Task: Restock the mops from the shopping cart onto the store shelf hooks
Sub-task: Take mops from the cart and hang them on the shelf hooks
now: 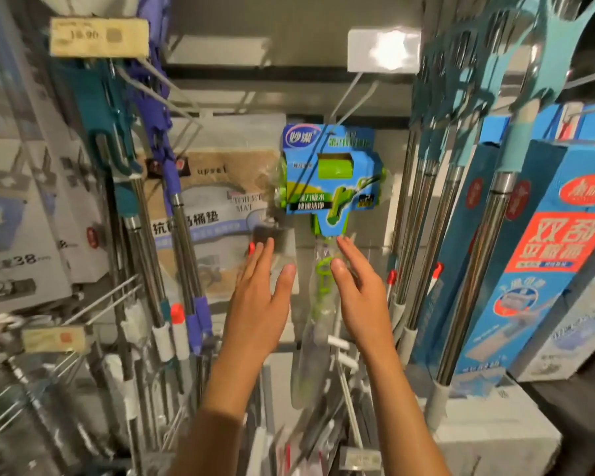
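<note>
A green sponge mop (330, 173) in blue-and-green card packaging hangs from a wire shelf hook (344, 97) at the centre. Its green handle in clear plastic wrap (318, 304) hangs straight down between my hands. My left hand (261, 286) is raised just left of the handle, fingers straight, touching nothing I can make out. My right hand (356, 283) is raised just right of the handle, fingers straight; its fingertips reach the packaging's bottom edge. The shopping cart is out of view.
Steel-handled mops with teal and purple fittings (145, 235) hang on the left. More steel mops (426, 218) and blue boxed mops (557, 255) hang on the right. A toilet mat pack (217, 201) hangs behind. Bare wire hooks (100, 300) stick out lower left. Price tags (98, 37) sit on hook ends.
</note>
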`<state>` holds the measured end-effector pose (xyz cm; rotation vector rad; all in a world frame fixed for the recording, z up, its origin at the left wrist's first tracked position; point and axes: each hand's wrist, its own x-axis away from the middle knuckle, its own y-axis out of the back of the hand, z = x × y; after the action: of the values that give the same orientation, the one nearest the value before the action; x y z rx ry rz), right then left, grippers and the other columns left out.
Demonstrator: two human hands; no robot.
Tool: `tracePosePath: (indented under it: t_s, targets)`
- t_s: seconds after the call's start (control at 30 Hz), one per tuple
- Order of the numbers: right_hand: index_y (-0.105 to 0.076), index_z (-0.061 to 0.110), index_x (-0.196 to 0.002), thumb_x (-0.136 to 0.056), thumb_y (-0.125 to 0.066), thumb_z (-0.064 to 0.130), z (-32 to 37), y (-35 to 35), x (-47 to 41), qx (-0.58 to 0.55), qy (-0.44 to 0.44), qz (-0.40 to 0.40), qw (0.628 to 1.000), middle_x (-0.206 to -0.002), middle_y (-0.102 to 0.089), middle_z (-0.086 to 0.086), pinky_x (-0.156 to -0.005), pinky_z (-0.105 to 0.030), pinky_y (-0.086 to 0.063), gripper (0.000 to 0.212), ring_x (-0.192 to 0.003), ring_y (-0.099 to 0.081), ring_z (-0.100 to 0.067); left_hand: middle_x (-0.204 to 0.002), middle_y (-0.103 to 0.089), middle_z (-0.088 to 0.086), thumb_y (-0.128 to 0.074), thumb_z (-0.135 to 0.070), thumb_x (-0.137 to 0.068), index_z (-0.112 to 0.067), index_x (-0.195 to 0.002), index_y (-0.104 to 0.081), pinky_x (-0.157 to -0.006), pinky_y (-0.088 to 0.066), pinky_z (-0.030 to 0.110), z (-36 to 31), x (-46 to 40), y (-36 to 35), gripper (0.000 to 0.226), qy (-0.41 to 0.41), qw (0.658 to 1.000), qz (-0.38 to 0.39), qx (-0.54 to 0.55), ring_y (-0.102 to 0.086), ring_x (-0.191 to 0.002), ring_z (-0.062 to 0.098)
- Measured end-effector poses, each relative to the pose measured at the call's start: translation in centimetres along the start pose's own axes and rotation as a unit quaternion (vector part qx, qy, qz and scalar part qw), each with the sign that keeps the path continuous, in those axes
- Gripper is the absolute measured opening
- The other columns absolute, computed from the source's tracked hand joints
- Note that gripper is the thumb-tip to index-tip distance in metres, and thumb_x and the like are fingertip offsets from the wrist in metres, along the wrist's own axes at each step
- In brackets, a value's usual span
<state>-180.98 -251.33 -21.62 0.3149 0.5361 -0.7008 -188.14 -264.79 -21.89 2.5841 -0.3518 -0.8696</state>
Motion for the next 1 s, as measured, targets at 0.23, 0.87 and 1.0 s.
tracePosePath:
  t_s: [0.23, 0.87, 1.0]
  targets:
    - [-0.036, 0.042, -0.148, -0.087, -0.039, 0.068, 0.5, -1.8, 10.4, 0.148, 0.004, 0.038, 0.988, -0.162, -0.026, 0.014, -0.119, -0.025, -0.021, 0.067, -0.149, -0.020, -0.001, -0.167, -0.006, -0.012, -0.031, -0.079, -0.089, -0.037, -0.158, -0.019, -0.121, -0.003, 0.026, 2.3, 9.9, 5.2, 0.081, 0.011, 0.990, 0.010, -0.144, 0.006, -0.148, -0.003]
    - [-0.033, 0.040, -0.153, -0.092, -0.036, 0.076, 6.3, -6.2, 22.5, 0.128, 0.016, 0.266, 0.955, -0.164, -0.017, 0.019, -0.116, -0.021, -0.012, 0.071, -0.151, -0.012, 0.000, -0.157, -0.034, 0.023, -0.028, -0.071, -0.094, -0.006, -0.149, -0.044, -0.122, -0.024, 0.048, 1.3, 25.9, 15.1, 0.087, 0.124, 0.955, -0.102, -0.249, -0.032, -0.148, 0.035]
    - [-0.037, 0.032, -0.153, -0.090, -0.034, 0.075, 7.7, -7.4, 26.6, 0.085, 0.041, 0.299, 0.950, -0.164, -0.022, 0.013, -0.122, -0.028, -0.019, 0.076, -0.151, -0.015, -0.002, -0.166, -0.021, 0.007, -0.015, -0.083, -0.088, -0.019, -0.157, -0.032, -0.124, -0.021, 0.047, 0.4, 31.6, 17.4, 0.095, 0.175, 0.942, -0.130, -0.253, -0.014, -0.155, 0.019]
